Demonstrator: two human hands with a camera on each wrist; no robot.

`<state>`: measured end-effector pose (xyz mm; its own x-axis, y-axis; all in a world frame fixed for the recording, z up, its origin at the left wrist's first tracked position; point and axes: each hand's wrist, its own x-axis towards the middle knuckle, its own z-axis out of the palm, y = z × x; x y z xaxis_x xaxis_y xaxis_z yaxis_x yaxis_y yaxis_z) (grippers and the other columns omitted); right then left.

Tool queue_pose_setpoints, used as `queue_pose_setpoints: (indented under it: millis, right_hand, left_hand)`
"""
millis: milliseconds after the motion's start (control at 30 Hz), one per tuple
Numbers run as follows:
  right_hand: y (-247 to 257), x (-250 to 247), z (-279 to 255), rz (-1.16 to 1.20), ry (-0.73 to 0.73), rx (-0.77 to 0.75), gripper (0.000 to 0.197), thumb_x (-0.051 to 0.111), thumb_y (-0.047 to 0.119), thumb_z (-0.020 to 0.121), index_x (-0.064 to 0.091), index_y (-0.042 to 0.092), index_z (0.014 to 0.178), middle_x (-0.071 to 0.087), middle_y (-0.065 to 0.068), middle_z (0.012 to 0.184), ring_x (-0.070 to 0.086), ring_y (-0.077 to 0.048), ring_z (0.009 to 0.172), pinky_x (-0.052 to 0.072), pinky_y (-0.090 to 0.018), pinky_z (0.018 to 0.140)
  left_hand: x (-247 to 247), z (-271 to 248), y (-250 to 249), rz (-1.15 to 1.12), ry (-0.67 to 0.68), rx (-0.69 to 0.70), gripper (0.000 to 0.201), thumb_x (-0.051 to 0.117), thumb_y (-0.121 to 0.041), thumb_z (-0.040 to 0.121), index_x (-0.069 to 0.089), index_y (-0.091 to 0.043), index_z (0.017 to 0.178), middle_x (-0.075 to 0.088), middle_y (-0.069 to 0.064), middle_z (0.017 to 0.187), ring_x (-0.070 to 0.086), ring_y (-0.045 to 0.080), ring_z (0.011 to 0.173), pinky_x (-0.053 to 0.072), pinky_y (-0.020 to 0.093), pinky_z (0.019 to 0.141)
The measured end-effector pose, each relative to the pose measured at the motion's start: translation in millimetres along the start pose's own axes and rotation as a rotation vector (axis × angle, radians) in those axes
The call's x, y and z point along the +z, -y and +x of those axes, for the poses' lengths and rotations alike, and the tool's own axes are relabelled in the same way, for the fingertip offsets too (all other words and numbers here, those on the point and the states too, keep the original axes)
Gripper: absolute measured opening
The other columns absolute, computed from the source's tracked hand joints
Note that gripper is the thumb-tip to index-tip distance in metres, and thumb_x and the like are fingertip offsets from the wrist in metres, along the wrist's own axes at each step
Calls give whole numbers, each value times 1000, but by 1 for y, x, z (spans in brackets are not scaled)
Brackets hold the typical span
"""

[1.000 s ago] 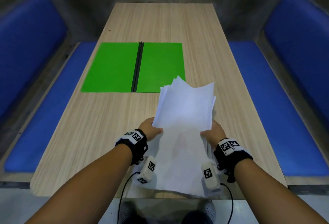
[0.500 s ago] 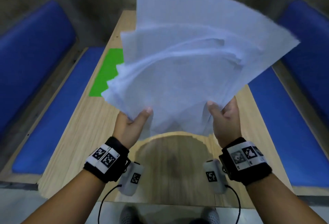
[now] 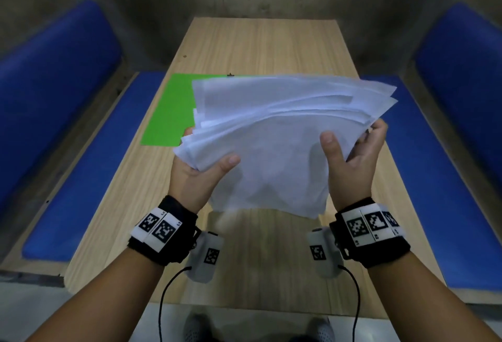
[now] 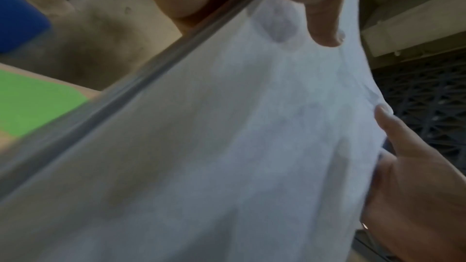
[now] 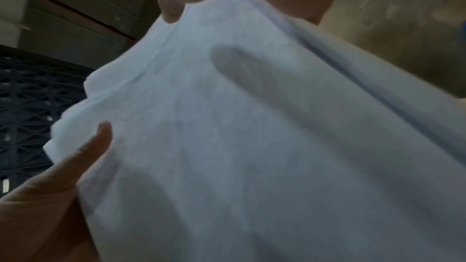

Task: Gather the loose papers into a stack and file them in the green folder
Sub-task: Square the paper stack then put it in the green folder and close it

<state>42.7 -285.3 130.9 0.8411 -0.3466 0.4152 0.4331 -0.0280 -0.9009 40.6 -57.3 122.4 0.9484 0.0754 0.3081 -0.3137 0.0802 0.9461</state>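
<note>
papers [image 3: 274,151] have dropped back down from eye level and now hang over the worktop [image 3: 260,45], left hand [image 3: 195,176] and right hand [image 3: 350,168] both pinching the side edges, with the folder [image 3: 168,113] lying flat just ahead-left, nearer the left hand.

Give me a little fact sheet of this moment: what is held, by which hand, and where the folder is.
papers: uneven white stack, held above the table, edges fanned
left hand: grips the stack's left edge, thumb on top
right hand: grips the right edge, thumb on top
folder: green, flat on the table, partly hidden behind the papers
benches: blue, on both sides of the table
filed yet: no
</note>
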Motion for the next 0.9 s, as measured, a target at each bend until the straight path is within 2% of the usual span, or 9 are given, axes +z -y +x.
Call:
queue_pose_setpoints:
  millis: [67,133,200,333,467,567,667,767,900]
  right_hand:
    - [-9,-5,-5,-59,-2,40,58,65,40,74,34,35,122,49,-4,119,57,-8,98,50,-28,81]
    - [-16,-6,-12,-132,23,75,62,63,41,76,33,33,130,50,-3,121,57,-12,99,52,-38,84]
    - [-18,-3,-18,-138,61,63,69,61,33,80,29,14,139,49,-9,129,56,-18,113,48,-46,96]
    - [-10,5,-14,-112,34,32,78,58,25,85,15,9,148,34,-19,147,39,-28,135,37,-54,108]
    - [-9,5,-9,-131,41,-31,80,60,18,87,10,26,149,23,-16,155,28,-30,143,30,-56,113]
    - [-19,0,-13,-126,57,88,58,57,12,86,36,23,139,51,-8,138,50,-20,128,42,-51,105]
    - [-27,0,-24,-155,101,200,34,49,17,89,57,43,110,66,14,109,62,-7,108,50,-45,94]
    - [-18,6,-29,-170,70,173,35,43,18,94,56,50,103,63,16,108,60,-9,109,49,-43,97]
    - [-9,0,-29,-89,12,103,20,47,22,91,51,40,98,57,13,95,57,-11,91,49,-38,84]
  left_hand:
    - [-7,0,12,4,-14,-74,55,79,-11,68,55,0,117,72,-2,102,68,6,93,55,20,75]
    - [-8,-3,19,72,-1,-140,35,81,-13,66,70,-27,96,74,-21,82,66,-8,80,52,14,73]
    - [-5,-5,22,140,16,-150,26,78,-33,56,72,-45,77,70,-30,76,64,-12,76,52,15,75]
    - [7,2,1,-6,3,-12,46,85,-43,51,72,-34,94,74,-18,93,69,3,91,56,23,80]
    - [12,7,-4,51,18,57,46,85,-11,61,69,-31,99,74,-16,97,69,4,95,53,20,79]
    - [5,4,11,108,-15,-69,45,75,0,72,60,-6,114,72,-7,101,68,7,97,54,20,78]
    - [5,-3,24,153,-43,-183,28,67,-2,82,61,-12,107,74,-17,86,68,-6,84,52,12,70]
    - [12,-6,13,159,-84,-136,26,60,-3,88,59,-13,112,69,-17,91,66,-10,84,52,11,72]
    - [6,-3,-4,104,-50,-42,32,67,-3,82,60,-10,111,73,-21,91,68,-3,90,52,13,74]
